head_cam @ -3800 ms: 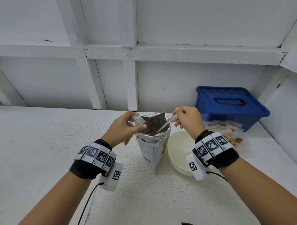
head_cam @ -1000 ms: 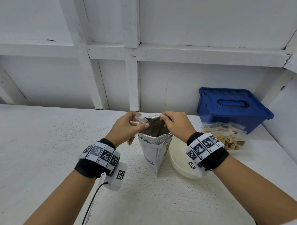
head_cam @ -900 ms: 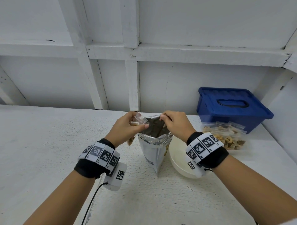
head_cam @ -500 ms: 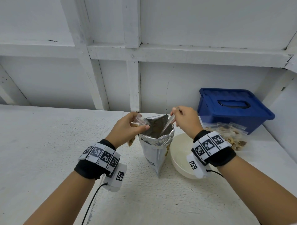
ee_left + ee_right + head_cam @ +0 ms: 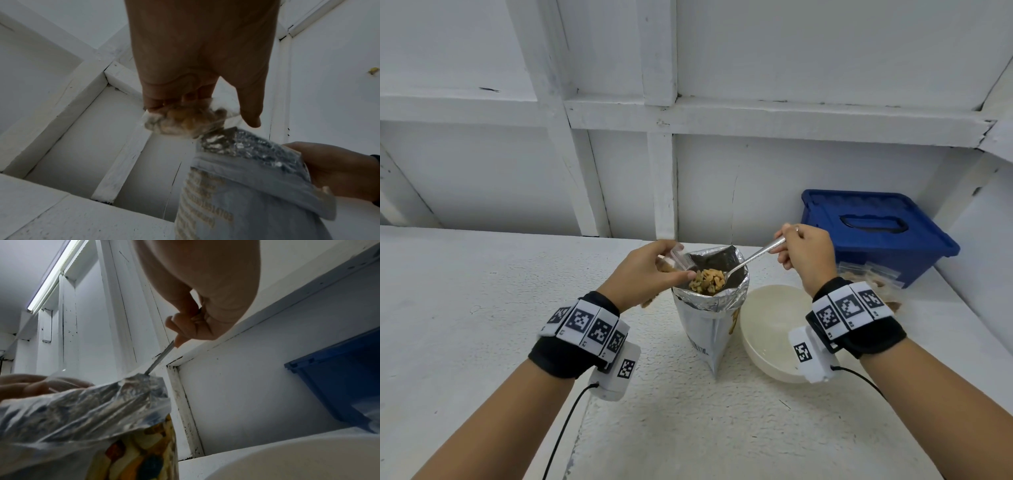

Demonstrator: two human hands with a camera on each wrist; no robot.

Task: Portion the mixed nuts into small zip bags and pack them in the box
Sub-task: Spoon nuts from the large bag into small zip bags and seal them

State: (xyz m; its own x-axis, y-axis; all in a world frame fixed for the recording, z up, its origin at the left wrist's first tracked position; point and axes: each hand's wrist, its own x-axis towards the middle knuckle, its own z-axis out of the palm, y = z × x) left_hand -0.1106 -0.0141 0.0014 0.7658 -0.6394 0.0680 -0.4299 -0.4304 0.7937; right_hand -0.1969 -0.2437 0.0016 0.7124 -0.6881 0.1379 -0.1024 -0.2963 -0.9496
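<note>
White table (image 5: 465, 325): blue lidded box (image 5: 876, 233) at far right, filled zip bags (image 5: 873, 274) before it. Cream bowl (image 5: 767, 329) beside upright foil nut pouch (image 5: 710, 322). Right hand (image 5: 803, 253) grips metal spoon (image 5: 750, 258), heaped with mixed nuts (image 5: 707, 281), over pouch mouth. Left hand (image 5: 643, 274) pinches partly filled small zip bag (image 5: 185, 120) at pouch rim.

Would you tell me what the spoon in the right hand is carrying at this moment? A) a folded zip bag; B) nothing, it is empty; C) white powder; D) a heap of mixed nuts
D: in the head view the spoon held by the right hand bears a heap of mixed nuts over the mouth of the foil nut bag.
</note>
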